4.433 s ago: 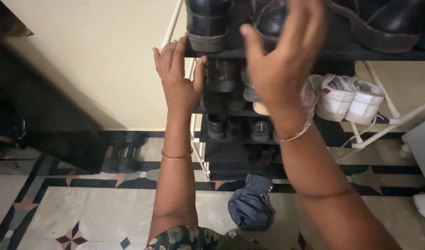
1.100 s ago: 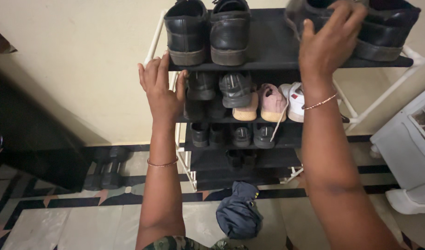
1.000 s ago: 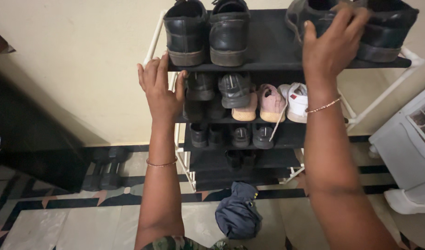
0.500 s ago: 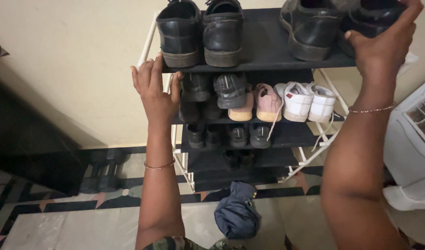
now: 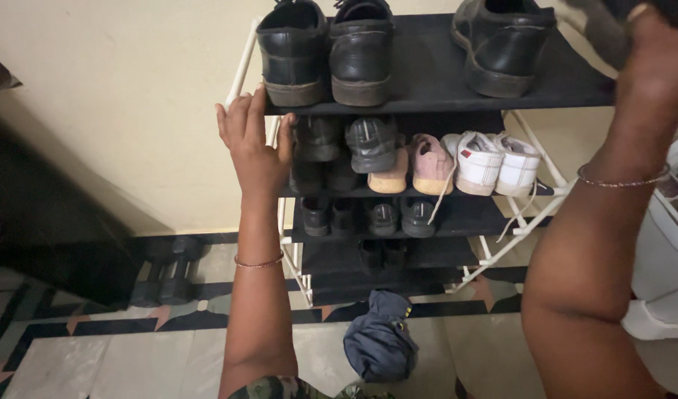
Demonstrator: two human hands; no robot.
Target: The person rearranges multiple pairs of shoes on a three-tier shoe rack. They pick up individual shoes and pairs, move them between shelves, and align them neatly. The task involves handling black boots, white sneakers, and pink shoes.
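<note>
Left hand (image 5: pixel 256 151) open, bracing rack (image 5: pixel 442 87) edge, steadying it; right hand (image 5: pixel 653 66) gripping black shoe (image 5: pixel 601 26), lifting off top shelf.

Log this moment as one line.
left hand: on shoe rack top-shelf corner | right hand: lifting black shoe | top shelf: three black shoes

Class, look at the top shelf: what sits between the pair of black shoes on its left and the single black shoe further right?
In the head view, nothing: bare black shelf separates the pair of black shoes from the single black shoe.
</note>
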